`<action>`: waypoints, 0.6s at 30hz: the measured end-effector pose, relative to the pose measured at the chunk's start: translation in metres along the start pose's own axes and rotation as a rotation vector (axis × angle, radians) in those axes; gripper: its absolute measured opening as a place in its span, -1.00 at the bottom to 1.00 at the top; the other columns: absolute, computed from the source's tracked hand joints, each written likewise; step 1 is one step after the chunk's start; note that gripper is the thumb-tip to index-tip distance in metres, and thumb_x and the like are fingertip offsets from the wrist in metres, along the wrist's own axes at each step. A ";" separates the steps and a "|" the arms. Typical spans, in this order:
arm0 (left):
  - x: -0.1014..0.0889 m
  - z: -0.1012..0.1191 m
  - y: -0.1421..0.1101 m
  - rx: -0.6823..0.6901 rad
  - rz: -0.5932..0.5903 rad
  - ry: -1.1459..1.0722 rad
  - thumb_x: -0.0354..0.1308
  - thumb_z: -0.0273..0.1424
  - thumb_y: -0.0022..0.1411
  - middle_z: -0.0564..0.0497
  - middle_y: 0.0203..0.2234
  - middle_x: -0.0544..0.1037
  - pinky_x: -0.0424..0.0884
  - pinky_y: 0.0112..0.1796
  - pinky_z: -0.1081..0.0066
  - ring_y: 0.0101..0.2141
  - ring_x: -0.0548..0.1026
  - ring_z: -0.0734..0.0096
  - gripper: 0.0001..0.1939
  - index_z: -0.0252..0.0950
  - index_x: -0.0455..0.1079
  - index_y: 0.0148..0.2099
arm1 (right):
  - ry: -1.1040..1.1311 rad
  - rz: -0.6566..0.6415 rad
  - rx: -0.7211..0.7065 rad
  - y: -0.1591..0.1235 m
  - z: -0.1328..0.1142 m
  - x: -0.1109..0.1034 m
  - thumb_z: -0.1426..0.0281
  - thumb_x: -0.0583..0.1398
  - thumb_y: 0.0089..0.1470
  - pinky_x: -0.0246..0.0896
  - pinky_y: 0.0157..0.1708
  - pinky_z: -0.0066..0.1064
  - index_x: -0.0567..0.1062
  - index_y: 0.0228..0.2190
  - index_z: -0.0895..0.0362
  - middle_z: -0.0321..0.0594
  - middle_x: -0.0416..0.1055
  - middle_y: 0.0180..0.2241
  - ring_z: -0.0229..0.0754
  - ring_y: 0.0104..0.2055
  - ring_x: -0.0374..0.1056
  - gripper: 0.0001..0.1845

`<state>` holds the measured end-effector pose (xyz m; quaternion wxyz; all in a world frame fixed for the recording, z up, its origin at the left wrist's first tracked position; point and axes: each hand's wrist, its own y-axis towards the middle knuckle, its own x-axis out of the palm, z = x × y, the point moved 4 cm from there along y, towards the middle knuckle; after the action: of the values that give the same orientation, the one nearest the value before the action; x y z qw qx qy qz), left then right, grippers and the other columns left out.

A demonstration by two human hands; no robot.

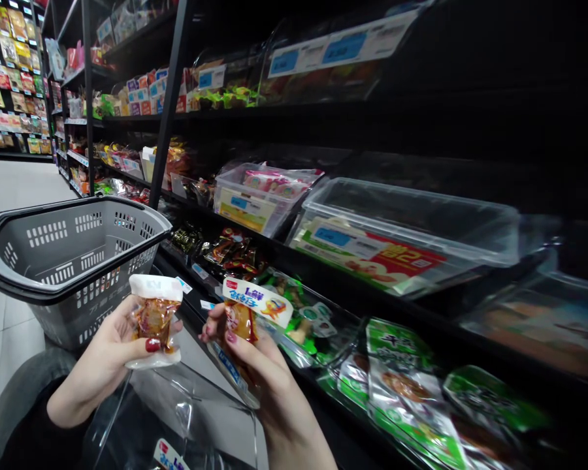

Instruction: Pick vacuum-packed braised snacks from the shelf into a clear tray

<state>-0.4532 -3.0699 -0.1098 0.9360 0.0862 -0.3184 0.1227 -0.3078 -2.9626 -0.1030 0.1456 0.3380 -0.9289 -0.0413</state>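
My left hand [108,352] grips a small snack packet [154,318] with a white top and orange-brown contents, thumb across its front. My right hand [247,356] pinches a second packet [255,303] of the same kind, its white label showing blue and red print. Both packets are held close together in front of a dark shop shelf. A grey plastic shopping basket [68,251] hangs at my left forearm, just above the left hand. Below my hands lies a clear plastic bin [191,411].
Black shelving runs along the right, stocked with clear bins [411,228] and green snack packets [402,385]. A second clear tub [259,196] holds pink packets. The aisle's pale tiled floor [14,183] stretches back left to more shelves.
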 end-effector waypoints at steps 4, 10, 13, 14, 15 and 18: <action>0.002 -0.001 -0.001 0.014 0.003 0.058 0.33 -0.59 -0.02 -0.14 -0.07 0.54 0.51 -0.13 0.23 -0.02 0.48 0.01 -0.49 -0.28 0.37 0.02 | -0.015 0.008 0.026 -0.002 -0.004 0.002 0.12 0.33 -0.16 0.20 -0.19 -0.29 0.51 -0.30 0.09 -0.24 0.42 -0.39 -0.13 -0.28 0.32 -0.60; 0.005 -0.006 -0.002 -0.022 -0.104 0.032 0.28 -0.49 0.08 -0.08 -0.07 0.53 0.53 -0.19 0.28 -0.11 0.54 0.09 -0.60 -0.21 0.41 0.00 | 0.003 -0.026 -0.010 -0.001 0.000 0.007 0.20 0.33 -0.13 0.23 -0.14 -0.30 0.51 -0.29 0.06 -0.26 0.46 -0.33 -0.13 -0.23 0.35 -0.68; 0.010 -0.009 -0.006 -0.113 -0.259 -0.070 0.22 -0.46 0.15 -0.08 -0.09 0.55 0.54 -0.24 0.30 -0.16 0.56 0.14 -0.63 -0.19 0.41 0.03 | -0.060 -0.004 -0.079 0.003 0.007 0.005 0.25 0.34 -0.13 0.23 -0.10 -0.26 0.49 -0.28 0.06 -0.23 0.46 -0.25 -0.09 -0.16 0.35 -0.68; 0.012 -0.010 -0.008 -0.158 -0.316 -0.118 0.20 -0.44 0.16 -0.11 -0.13 0.57 0.54 -0.29 0.34 -0.21 0.58 0.19 -0.64 -0.22 0.41 0.03 | -0.075 -0.004 -0.117 0.003 0.009 0.005 0.25 0.34 -0.12 0.24 -0.09 -0.24 0.47 -0.28 0.06 -0.21 0.45 -0.21 -0.06 -0.14 0.35 -0.68; 0.014 -0.011 -0.009 -0.199 -0.361 -0.168 0.19 -0.42 0.17 -0.13 -0.19 0.60 0.54 -0.34 0.40 -0.27 0.59 0.25 -0.66 -0.26 0.42 0.02 | -0.080 -0.019 -0.160 0.004 0.010 0.006 0.24 0.33 -0.11 0.24 -0.08 -0.22 0.45 -0.27 0.05 -0.19 0.43 -0.17 -0.04 -0.10 0.34 -0.68; 0.017 -0.013 -0.015 -0.318 -0.393 -0.293 0.17 -0.40 0.14 -0.14 -0.43 0.63 0.47 -0.49 0.59 -0.46 0.59 0.41 -0.75 -0.42 0.50 -0.15 | -0.031 -0.160 -0.287 0.001 0.011 0.017 0.25 0.29 -0.05 0.18 0.04 -0.14 0.39 -0.27 0.02 -0.16 0.38 -0.04 0.01 0.06 0.26 -0.72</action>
<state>-0.4279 -3.0778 -0.1106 0.8876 0.0151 -0.4429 -0.1261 -0.3242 -2.9728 -0.1090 0.1741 0.3858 -0.8857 -0.1905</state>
